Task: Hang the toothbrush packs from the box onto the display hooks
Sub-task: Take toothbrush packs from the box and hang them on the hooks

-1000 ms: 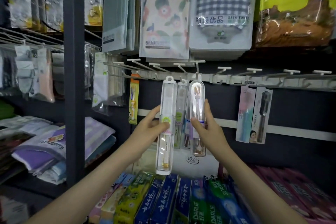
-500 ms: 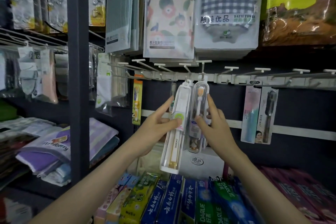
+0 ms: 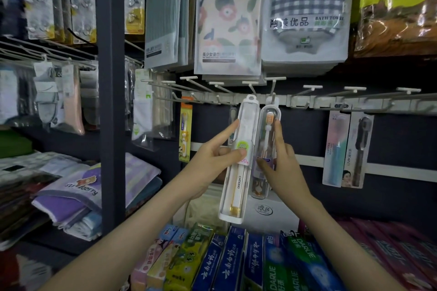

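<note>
Left hand (image 3: 212,158) pinches white toothbrush pack (image 3: 237,172), its tab at the display hook (image 3: 252,89), apparently not threaded. Right hand (image 3: 281,168) pinches clear toothbrush pack (image 3: 268,139), already hung beside it.

Glossy clear plastic toothbrush pack (image 3: 236,160) hangs beside matt white display hooks (image 3: 312,88) and glossy cardboard toothpaste boxes (image 3: 227,264).

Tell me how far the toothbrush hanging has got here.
Done: the clear pack with the orange-bristled brush looks hung, the right hand holding it. In hand: the left hand pinches the long white toothbrush pack, its top tab level with the hook rail, not visibly threaded. Left: seating it; remaining stock is out of view.
</note>
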`<state>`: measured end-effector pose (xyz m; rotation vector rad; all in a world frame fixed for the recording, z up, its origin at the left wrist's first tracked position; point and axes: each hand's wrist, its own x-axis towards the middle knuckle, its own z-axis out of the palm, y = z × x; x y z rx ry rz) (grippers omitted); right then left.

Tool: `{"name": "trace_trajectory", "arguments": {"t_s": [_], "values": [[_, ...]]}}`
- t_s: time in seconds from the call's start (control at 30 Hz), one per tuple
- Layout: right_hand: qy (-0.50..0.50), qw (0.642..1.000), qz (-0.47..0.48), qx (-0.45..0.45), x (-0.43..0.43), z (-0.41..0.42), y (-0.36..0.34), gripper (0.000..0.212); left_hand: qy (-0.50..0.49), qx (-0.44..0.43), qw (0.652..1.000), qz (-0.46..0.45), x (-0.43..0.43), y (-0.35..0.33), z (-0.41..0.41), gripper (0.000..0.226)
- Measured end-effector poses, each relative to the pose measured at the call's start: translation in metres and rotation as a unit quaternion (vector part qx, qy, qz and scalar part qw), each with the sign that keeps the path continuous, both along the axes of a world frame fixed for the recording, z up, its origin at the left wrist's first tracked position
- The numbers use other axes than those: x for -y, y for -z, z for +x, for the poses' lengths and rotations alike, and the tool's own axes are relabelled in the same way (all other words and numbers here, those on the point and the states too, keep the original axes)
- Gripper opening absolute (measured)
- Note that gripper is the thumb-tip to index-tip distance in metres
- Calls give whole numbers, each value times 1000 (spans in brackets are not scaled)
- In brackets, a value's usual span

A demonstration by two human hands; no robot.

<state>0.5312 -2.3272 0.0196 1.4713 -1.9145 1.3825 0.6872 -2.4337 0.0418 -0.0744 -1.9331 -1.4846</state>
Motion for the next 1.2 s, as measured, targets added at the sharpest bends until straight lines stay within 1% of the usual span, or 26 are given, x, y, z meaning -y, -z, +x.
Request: {"name": "trace_trajectory", "arguments": {"t_s": [0.07, 0.2, 0.33, 0.47, 0.53, 0.63, 0.7, 0.8, 0.9, 1.0, 1.1, 1.2], "values": [[6, 1000, 6, -4, 1, -1, 0, 95, -9, 15, 1000, -4, 1, 1, -3, 57], [11, 1000, 7, -12, 3, -2, 0, 95, -75, 44, 996, -15, 7, 4, -13, 55], [13, 1000, -2, -12, 5, -1, 4, 92, -179, 66, 977, -98, 18, 16, -29, 60], [16, 1000, -1, 4, 5, 3, 14, 92, -208, 72, 970, -105, 17, 32, -47, 58], [25, 1000, 13, 13, 2, 8, 26, 89, -235, 67, 964, -102, 11, 38, -57, 58], [52, 999, 13, -9, -12, 15, 52, 88, -262, 70, 956, -114, -6, 51, -65, 64], [76, 997, 22, -23, -32, 21, 71, 88, -275, 69, 949, -137, -26, 61, -61, 71], [123, 992, 42, -5, -76, 34, 96, 84, -300, 45, 936, -177, -66, 85, -48, 74], [172, 983, 67, 6, -129, 46, 125, 76, -248, 38, 945, -211, -121, 120, -34, 66], [211, 970, 109, 46, -192, 59, 163, 68, -140, 65, 959, -238, -186, 161, -21, 59], [269, 946, 159, 87, -260, 68, 199, 64, -41, 147, 956, -249, -245, 205, -16, 59], [326, 914, 205, 128, -327, 72, 235, 64, 36, 213, 938, -273, -297, 241, -19, 57]]}}
